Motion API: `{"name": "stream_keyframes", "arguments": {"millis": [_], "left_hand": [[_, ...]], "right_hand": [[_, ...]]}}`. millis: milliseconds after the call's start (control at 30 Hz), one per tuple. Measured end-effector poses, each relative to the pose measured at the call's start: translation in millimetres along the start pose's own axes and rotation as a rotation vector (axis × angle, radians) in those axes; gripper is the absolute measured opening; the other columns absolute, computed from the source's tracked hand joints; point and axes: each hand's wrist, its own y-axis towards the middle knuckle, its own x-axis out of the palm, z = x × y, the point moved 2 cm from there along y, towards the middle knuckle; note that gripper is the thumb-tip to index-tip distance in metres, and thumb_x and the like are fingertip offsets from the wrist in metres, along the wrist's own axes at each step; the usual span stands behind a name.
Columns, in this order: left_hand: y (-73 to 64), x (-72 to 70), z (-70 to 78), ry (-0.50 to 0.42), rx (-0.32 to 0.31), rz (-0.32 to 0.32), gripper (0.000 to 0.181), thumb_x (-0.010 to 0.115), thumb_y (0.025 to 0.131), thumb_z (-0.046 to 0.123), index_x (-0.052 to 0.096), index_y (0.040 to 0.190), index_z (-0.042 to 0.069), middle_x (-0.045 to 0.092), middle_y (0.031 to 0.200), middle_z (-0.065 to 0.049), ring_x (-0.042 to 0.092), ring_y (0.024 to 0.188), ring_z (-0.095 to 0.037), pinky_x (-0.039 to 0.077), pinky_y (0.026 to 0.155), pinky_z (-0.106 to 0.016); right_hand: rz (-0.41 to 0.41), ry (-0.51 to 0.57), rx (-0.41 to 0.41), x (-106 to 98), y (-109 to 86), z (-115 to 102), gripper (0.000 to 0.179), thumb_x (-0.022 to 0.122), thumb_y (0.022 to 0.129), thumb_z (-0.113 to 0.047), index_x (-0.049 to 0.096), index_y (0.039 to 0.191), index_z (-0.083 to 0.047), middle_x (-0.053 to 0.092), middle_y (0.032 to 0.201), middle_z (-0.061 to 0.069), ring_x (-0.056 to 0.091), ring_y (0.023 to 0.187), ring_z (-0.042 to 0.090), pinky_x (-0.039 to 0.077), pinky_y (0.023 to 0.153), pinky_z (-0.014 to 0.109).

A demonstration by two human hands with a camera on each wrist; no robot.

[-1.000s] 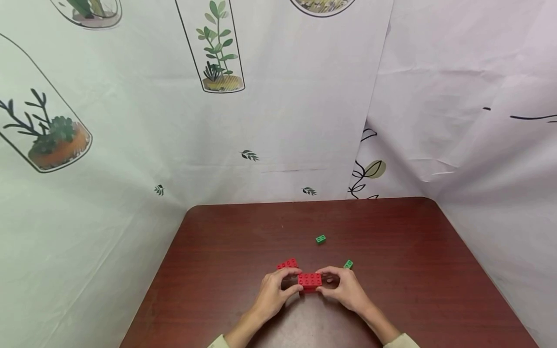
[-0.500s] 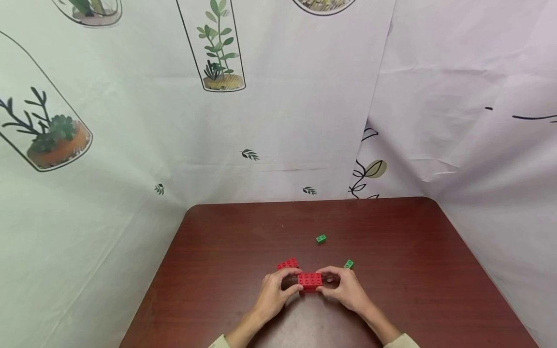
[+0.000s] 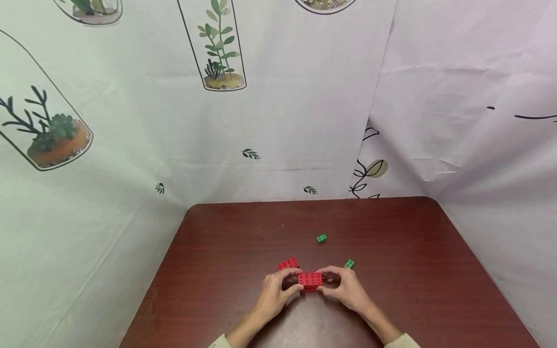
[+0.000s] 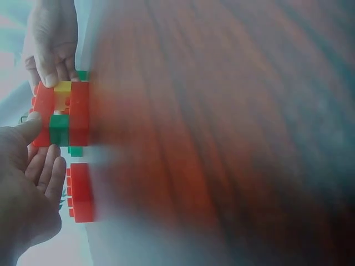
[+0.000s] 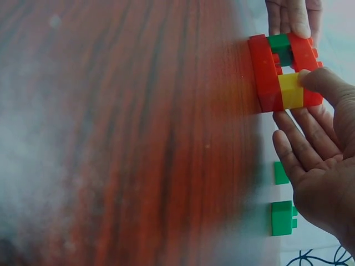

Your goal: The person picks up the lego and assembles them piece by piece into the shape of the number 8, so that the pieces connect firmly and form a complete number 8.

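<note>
Between my two hands stands a small stack of toy building bricks. Its upper red brick (image 3: 310, 278) has rows of studs on top. Below it, a green brick (image 4: 59, 130) is at the left end and a yellow brick (image 5: 291, 90) at the right end, with a gap between them. A lower red brick (image 4: 81, 113) forms the base, low at the table surface. My left hand (image 3: 274, 292) pinches the left end of the upper red brick between thumb and fingers. At the opposite end, my right hand (image 3: 345, 288) grips it the same way, its thumb near the yellow brick.
A loose red brick (image 3: 288, 263) lies just beyond my left fingers. Two small green bricks lie on the brown table (image 3: 235, 232): one green brick (image 3: 321, 238) farther back, another green brick (image 3: 349, 264) behind my right hand. White printed cloth (image 3: 296, 121) hangs behind and at both sides.
</note>
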Motion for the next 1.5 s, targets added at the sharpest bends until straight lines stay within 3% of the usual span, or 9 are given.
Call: {"name": "stream_keyframes", "arguments": {"millis": [333, 700, 1233, 1500], "left_hand": [[-0.2, 2.0, -0.9, -0.026, 0.047, 0.010, 0.037, 0.084, 0.091, 0.017, 0.075, 0.123, 0.001, 0.079, 0.106, -0.006, 0.076, 0.088, -0.023, 0.063, 0.076, -0.037], [-0.4, 2.2, -2.3, -0.016, 0.095, 0.025, 0.037, 0.085, 0.089, 0.015, 0.074, 0.122, 0.001, 0.079, 0.112, -0.009, 0.078, 0.093, -0.028, 0.064, 0.078, -0.041], [-0.8, -1.7, 1.4, 0.136, 0.100, 0.031, 0.032, 0.083, 0.092, 0.024, 0.077, 0.121, 0.010, 0.078, 0.115, -0.002, 0.074, 0.103, -0.020, 0.062, 0.084, -0.040], [0.6, -3.5, 1.4, 0.106, 0.045, -0.017, 0.033, 0.083, 0.093, 0.026, 0.076, 0.123, 0.014, 0.077, 0.118, 0.002, 0.073, 0.109, -0.021, 0.060, 0.090, -0.043]], "right_hand": [[-0.012, -0.007, 0.036, -1.8, -0.7, 1.2, 0.032, 0.090, 0.087, -0.010, 0.077, 0.116, -0.007, 0.078, 0.105, 0.005, 0.075, 0.092, 0.012, 0.063, 0.077, 0.033], [-0.013, -0.017, 0.035, -1.0, 0.7, 0.8, 0.032, 0.090, 0.087, -0.010, 0.077, 0.116, -0.007, 0.078, 0.105, 0.005, 0.075, 0.092, 0.012, 0.063, 0.076, 0.032], [-0.016, -0.003, 0.023, 0.9, 0.6, -0.9, 0.031, 0.089, 0.088, -0.013, 0.077, 0.117, -0.007, 0.078, 0.109, 0.007, 0.074, 0.094, 0.014, 0.063, 0.080, 0.033], [-0.040, 0.021, 0.018, -2.1, -0.2, -0.9, 0.034, 0.089, 0.089, -0.015, 0.076, 0.119, -0.007, 0.077, 0.110, 0.007, 0.074, 0.094, 0.015, 0.062, 0.079, 0.033]]}}
